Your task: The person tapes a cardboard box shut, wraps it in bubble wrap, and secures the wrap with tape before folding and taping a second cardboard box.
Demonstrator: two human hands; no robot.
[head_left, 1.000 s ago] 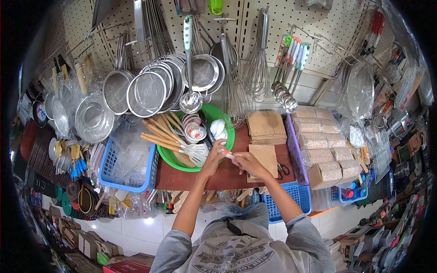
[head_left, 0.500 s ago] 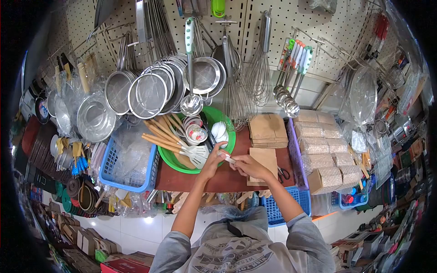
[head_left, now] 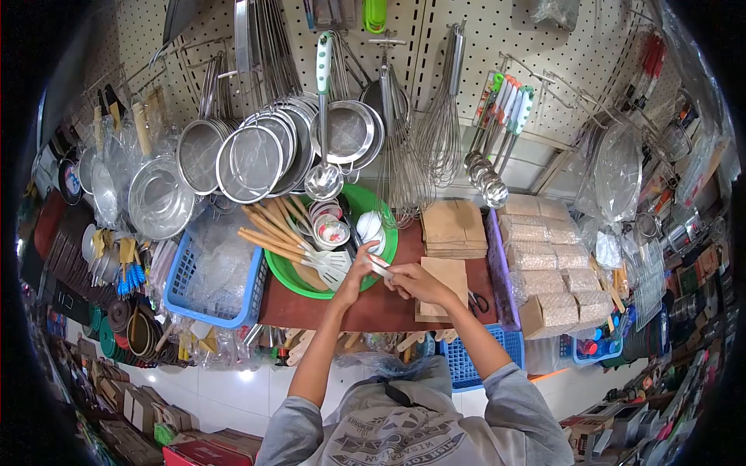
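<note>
Both hands meet in front of the green basin (head_left: 297,290), over the near edge of its right side. Between the fingers of my left hand (head_left: 358,273) is a small white object (head_left: 381,267), too small to identify. The fingers of my right hand (head_left: 418,283) are curled and pinch at its right end. In the basin lie slotted white spatulas (head_left: 330,264) with wooden handles, floral-patterned round pieces (head_left: 331,231) and white cups or bowls (head_left: 371,227). Beside my right hand, a brown paper sheet (head_left: 443,279) rests on the red-brown table (head_left: 299,312).
A stack of brown paper pieces (head_left: 454,227) and black scissors (head_left: 479,301) are on the table. Bubble-wrapped boxes (head_left: 544,255) fill a purple crate (head_left: 503,272) at right. Left stands a blue basket (head_left: 250,299) of clear plastic. Strainers (head_left: 250,163) and whisks (head_left: 441,124) hang above.
The view has shifted slightly, so most things appear a little further left. My hands stay together on the white object, with small changes in how the fingers lie.
</note>
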